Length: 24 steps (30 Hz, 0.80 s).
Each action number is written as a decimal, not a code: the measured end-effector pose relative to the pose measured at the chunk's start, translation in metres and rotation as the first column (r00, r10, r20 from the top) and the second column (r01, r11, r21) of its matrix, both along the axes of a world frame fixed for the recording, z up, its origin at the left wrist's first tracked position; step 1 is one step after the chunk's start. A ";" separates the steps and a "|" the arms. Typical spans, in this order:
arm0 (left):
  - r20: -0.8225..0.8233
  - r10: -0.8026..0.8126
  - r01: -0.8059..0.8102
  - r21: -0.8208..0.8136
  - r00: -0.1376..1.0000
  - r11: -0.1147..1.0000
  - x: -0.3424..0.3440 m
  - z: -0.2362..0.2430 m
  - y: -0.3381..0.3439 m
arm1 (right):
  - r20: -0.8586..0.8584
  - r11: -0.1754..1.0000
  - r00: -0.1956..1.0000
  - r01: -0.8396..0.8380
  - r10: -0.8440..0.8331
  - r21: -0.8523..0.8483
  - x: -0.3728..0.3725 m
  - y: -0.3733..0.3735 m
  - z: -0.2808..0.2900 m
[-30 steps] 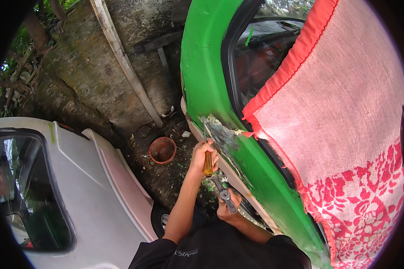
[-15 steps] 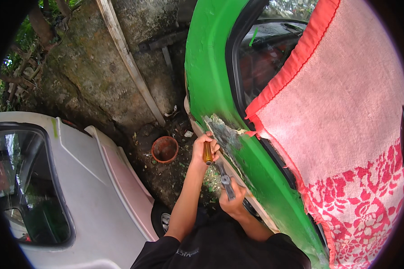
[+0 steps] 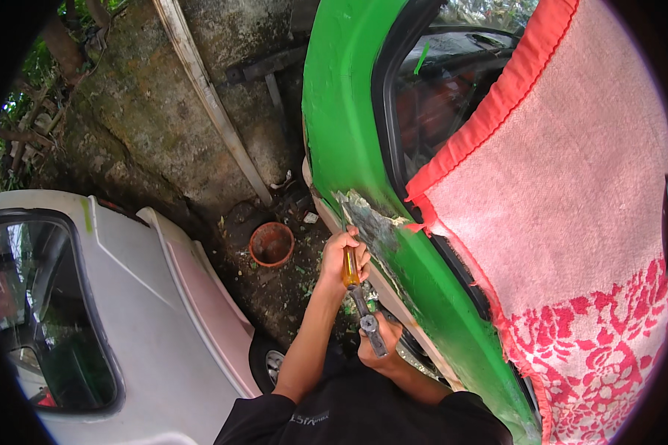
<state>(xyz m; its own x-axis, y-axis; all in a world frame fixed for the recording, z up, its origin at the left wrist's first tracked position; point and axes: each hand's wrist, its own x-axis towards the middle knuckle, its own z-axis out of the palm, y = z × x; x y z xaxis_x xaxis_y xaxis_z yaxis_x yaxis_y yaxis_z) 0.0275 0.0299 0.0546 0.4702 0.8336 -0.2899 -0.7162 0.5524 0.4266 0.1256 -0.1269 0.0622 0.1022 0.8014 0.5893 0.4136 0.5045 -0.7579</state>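
Observation:
My left hand (image 3: pixel 335 256) is wrapped round the amber handle of a screwdriver (image 3: pixel 350 271). Its thin shank points away from me, to a torn, peeling patch (image 3: pixel 375 226) on the green car body (image 3: pixel 349 126); whether the tip touches it is hard to make out. My right hand (image 3: pixel 381 347) grips a hammer, seen from above. The dark metal hammer head (image 3: pixel 369 323) lies in line with the screwdriver, one end at the butt of its handle. My fingers hide most of the hammer's handle.
A pink-and-red patterned towel (image 3: pixel 542 185) drapes over the green car at right. On the left stands a white car (image 3: pixel 141 297). A reddish-brown pot (image 3: pixel 272 245) sits on the littered ground, before a stained wall (image 3: pixel 148 126) with a leaning wooden plank (image 3: pixel 211 100).
The hammer head has come up to the butt of the screwdriver, closing the gap between them. My left hand has shifted slightly right, and the screwdriver handle shows more of its length.

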 end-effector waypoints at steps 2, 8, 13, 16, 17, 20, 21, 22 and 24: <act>0.028 -0.010 0.010 -0.009 1.000 1.000 -0.001 0.000 -0.001 | -0.017 0.999 0.999 -0.034 0.035 0.016 -0.001 0.000 0.001; 0.043 0.022 -0.020 -0.037 0.999 0.999 -0.003 0.004 0.010 | 0.126 0.999 0.991 0.037 -0.038 0.007 0.000 0.008 -0.016; 0.029 0.011 -0.009 -0.046 1.000 0.999 -0.009 0.001 0.021 | 0.020 0.985 0.998 0.058 -0.062 0.162 0.007 0.002 0.006; -0.037 0.027 -0.029 -0.057 0.999 0.998 -0.003 -0.002 0.012 | 0.129 0.999 0.991 -0.035 0.035 0.001 0.007 0.007 -0.009; -0.029 0.036 -0.036 -0.018 0.999 0.999 -0.001 -0.003 0.009 | 0.190 0.992 0.982 0.040 -0.017 -0.116 0.003 0.012 -0.012; -0.084 0.020 -0.017 0.037 0.996 0.999 -0.002 0.001 -0.010 | 0.007 0.997 0.998 0.066 -0.066 -0.032 0.004 0.004 -0.021; -0.089 0.011 -0.005 0.076 0.996 0.997 -0.002 0.008 -0.014 | -0.013 0.999 0.999 0.046 -0.046 -0.012 0.008 0.005 -0.017; -0.106 0.028 -0.022 0.056 0.994 0.998 0.000 0.011 -0.016 | -0.012 0.999 0.999 0.037 -0.037 -0.019 0.009 0.003 -0.014; -0.140 0.059 -0.057 0.017 0.988 0.998 0.005 0.014 -0.015 | -0.009 0.999 1.000 0.019 -0.019 -0.033 0.010 0.004 -0.008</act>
